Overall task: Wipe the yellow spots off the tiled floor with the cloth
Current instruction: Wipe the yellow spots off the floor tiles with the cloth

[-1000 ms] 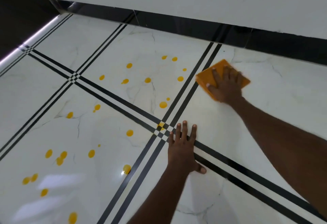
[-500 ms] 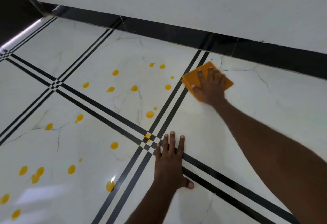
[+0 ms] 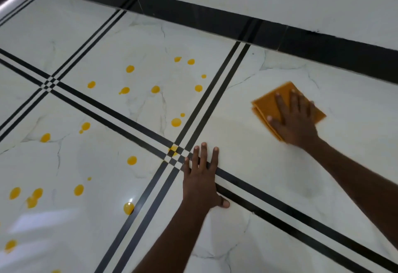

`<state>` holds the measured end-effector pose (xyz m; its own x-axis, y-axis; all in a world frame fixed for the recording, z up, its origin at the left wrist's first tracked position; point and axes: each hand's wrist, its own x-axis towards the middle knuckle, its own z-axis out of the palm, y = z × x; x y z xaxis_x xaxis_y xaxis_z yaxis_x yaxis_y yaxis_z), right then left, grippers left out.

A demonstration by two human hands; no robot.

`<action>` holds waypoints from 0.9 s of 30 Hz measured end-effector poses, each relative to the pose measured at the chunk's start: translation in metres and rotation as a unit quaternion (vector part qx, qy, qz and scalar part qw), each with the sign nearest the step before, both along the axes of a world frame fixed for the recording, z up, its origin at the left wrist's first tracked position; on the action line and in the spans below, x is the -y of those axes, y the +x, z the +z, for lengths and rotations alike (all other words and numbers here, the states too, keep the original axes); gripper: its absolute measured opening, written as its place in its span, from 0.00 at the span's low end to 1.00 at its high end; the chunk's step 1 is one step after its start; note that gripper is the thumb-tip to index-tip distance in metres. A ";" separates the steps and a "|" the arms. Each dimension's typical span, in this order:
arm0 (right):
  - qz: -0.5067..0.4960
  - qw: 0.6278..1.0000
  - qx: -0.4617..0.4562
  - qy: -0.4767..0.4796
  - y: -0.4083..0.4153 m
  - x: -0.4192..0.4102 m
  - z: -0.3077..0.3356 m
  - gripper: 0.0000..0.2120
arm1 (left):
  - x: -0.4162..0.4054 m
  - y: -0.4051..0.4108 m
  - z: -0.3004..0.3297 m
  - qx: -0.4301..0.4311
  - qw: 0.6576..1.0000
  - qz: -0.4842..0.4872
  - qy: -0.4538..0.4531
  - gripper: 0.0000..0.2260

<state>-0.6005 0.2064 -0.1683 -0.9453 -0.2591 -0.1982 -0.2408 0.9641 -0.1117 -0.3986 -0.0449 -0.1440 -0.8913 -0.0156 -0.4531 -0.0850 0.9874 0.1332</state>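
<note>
White marble-look tiled floor (image 3: 247, 165) with black double stripes fills the frame below a dark skirting band (image 3: 215, 17), and at right of centre the right hand (image 3: 295, 119) lies flat, fingers spread, pressing the folded orange cloth (image 3: 267, 102) onto a tile that shows no spots. The yellow spots (image 3: 176, 122) all lie to its left, beyond the striped line running from top centre to bottom left, the nearest just across it. At bottom centre the left hand (image 3: 200, 178) rests flat and empty on the stripes beside the crossing, nearer the spots yet clothless and probably partly in the way of a low leftward sweep.
</note>
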 end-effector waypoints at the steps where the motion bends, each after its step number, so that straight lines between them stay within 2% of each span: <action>1: -0.012 1.000 0.004 -0.002 -0.021 0.015 0.002 0.45 | -0.001 0.000 0.000 -0.001 1.000 -0.002 -0.003 0.66; 4: -0.043 0.999 0.016 -0.016 -0.047 0.065 0.002 0.45 | 0.000 -0.002 -0.002 0.005 1.000 -0.008 -0.008 0.66; 7: 0.050 0.998 0.005 -0.033 0.004 0.095 -0.003 0.42 | 0.003 -0.003 -0.001 0.007 1.000 -0.013 -0.010 0.66; 9: 0.116 0.992 0.011 -0.046 0.061 0.075 -0.003 0.41 | 0.004 -0.003 -0.001 0.009 1.000 -0.017 -0.013 0.66; 11: 0.137 0.989 0.017 -0.046 0.112 0.018 -0.005 0.40 | 0.004 -0.003 -0.001 0.006 1.000 -0.018 -0.014 0.66; 13: 0.090 0.995 0.022 -0.034 0.128 -0.057 -0.004 0.40 | 0.004 -0.003 -0.002 -0.003 1.000 -0.016 -0.015 0.66; 16: -0.041 0.999 0.011 -0.005 0.088 -0.126 0.000 0.43 | 0.005 -0.003 -0.006 -0.003 1.000 -0.021 -0.020 0.66; 18: -0.117 0.993 -0.001 -0.010 0.054 -0.110 0.002 0.45 | 0.005 -0.002 -0.005 -0.005 1.000 -0.020 -0.021 0.66; 20: -0.135 0.990 -0.021 -0.024 0.035 -0.060 -0.001 0.45 | 0.006 -0.003 -0.003 -0.007 1.000 -0.016 -0.015 0.67; 22: -0.066 0.997 -0.027 -0.031 0.045 0.003 -0.004 0.44 | 0.006 0.006 0.002 -0.019 1.000 0.003 -0.012 0.65; 24: 0.047 0.998 -0.041 -0.024 0.082 0.052 -0.009 0.42 | 0.005 0.026 0.004 -0.047 0.998 0.041 -0.003 0.61; 27: 0.176 0.983 -0.040 -0.023 0.142 0.046 -0.010 0.40 | 0.006 0.075 0.002 -0.078 0.993 0.088 0.001 0.54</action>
<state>-0.4586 0.1601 -0.1785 -0.8078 -0.5798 -0.1063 -0.5682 0.8139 -0.1210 -0.3233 -0.0510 -0.1419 -0.9341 -0.1755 -0.3109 -0.2337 0.9589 0.1609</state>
